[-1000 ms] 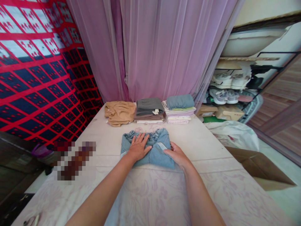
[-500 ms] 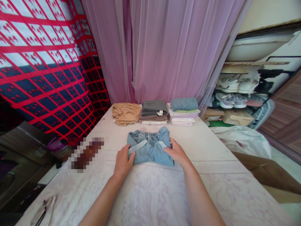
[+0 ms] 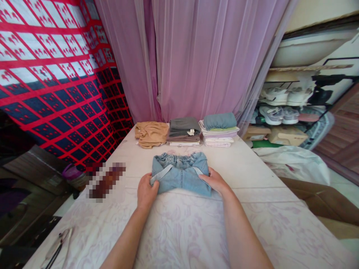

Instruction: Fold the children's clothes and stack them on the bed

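A folded pair of light-blue denim shorts (image 3: 181, 173) with an elastic waistband lies on the pale floral-covered table (image 3: 179, 231), waistband facing away from me. My left hand (image 3: 146, 191) grips the near left corner of the shorts, fingers curled under the fold. At the near right corner, my right hand (image 3: 214, 180) is closed on the denim, thumb on top. Both forearms reach in from the bottom edge.
Along the table's far edge sit a tan garment (image 3: 150, 133), a grey folded stack (image 3: 183, 130) and a pastel stack topped with blue (image 3: 219, 129). Pink curtains hang behind. A shoe rack (image 3: 283, 108) stands right, a cardboard box (image 3: 322, 203) lower right, scissors (image 3: 57, 244) near left.
My left hand slid from lying flat on top of the shorts to gripping their left edge. The right hand stayed at the right corner. The view shifted slightly right.
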Motion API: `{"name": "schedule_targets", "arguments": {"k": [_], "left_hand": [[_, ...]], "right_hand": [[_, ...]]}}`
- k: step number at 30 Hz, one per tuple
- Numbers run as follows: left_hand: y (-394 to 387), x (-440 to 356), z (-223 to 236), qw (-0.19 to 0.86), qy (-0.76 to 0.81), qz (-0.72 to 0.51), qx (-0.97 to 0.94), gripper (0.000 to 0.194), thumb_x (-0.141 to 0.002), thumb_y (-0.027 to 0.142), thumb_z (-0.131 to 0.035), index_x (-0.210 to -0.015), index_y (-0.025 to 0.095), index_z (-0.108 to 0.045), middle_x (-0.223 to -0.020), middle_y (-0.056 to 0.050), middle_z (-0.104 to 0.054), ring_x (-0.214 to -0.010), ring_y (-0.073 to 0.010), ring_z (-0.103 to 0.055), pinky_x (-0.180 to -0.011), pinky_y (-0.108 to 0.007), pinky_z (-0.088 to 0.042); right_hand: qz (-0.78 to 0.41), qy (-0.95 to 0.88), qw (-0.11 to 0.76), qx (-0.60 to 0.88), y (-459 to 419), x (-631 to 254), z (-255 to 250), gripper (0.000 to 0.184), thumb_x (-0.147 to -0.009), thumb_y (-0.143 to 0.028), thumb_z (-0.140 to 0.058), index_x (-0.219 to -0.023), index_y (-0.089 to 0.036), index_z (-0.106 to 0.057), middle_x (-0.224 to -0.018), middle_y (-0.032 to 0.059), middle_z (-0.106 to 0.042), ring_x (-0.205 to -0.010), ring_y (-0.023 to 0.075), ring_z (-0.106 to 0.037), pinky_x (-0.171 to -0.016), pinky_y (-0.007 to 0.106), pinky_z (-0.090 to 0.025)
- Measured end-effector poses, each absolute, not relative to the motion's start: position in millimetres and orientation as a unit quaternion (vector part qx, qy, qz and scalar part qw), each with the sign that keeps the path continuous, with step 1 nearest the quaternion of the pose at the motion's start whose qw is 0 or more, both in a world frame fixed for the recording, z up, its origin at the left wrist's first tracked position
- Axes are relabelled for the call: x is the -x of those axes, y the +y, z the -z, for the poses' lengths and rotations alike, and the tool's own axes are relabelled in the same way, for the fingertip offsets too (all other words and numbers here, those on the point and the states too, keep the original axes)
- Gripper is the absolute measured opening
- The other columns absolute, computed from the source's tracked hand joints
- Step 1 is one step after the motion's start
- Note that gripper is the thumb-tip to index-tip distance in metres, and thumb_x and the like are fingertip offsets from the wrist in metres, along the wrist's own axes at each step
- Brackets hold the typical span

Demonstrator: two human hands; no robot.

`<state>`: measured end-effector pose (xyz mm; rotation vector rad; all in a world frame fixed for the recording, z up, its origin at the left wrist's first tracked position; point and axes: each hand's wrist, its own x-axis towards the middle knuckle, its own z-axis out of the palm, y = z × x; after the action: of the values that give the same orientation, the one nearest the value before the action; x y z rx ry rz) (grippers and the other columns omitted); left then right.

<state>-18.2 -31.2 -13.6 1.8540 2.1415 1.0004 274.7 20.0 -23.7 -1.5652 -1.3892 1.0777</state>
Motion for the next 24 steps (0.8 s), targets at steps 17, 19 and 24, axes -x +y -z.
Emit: {"name": "schedule_targets", "arguments": {"k": [17,19,24], "left_hand": [[-45,3,9,-0.025,0.667,-0.317,-0.674,0.047,-0.084,0.030,-0.053,-0.129,0.017,-0.048,-0.144,-0.015,-0.040,-0.135,-0.0312,-0.033,-0.110,-0.054,-0.026],[-51,-11,3,-0.037,0.598,-0.260,-0.757,0.046,-0.089,0.032,-0.049,-0.134,0.021,-0.046,-0.148,-0.010,-0.038,-0.140,-0.0300,-0.024,-0.113,-0.056,-0.016],[-46,-45,4,0.023,0.512,-0.164,-0.843,0.056,-0.090,0.050,-0.044,-0.141,0.028,-0.038,-0.150,-0.007,-0.034,-0.140,-0.0300,-0.023,-0.113,-0.058,-0.012]], "right_hand": [[-0.305,-0.584,0.264,0.704,21,-272,18,0.051,-0.071,-0.042,-0.065,-0.116,-0.019,-0.058,-0.105,0.0086,-0.070,-0.096,0.0247,-0.065,-0.083,0.033,-0.049],[-0.318,-0.582,0.283,0.693,22,-274,23,0.050,-0.070,-0.042,-0.066,-0.113,-0.019,-0.059,-0.105,0.0078,-0.070,-0.096,0.0241,-0.065,-0.082,0.033,-0.049],[-0.350,-0.572,0.308,0.675,24,-280,31,0.048,-0.069,-0.042,-0.067,-0.111,-0.020,-0.061,-0.102,0.0065,-0.071,-0.094,0.0241,-0.066,-0.080,0.033,-0.052]]}}
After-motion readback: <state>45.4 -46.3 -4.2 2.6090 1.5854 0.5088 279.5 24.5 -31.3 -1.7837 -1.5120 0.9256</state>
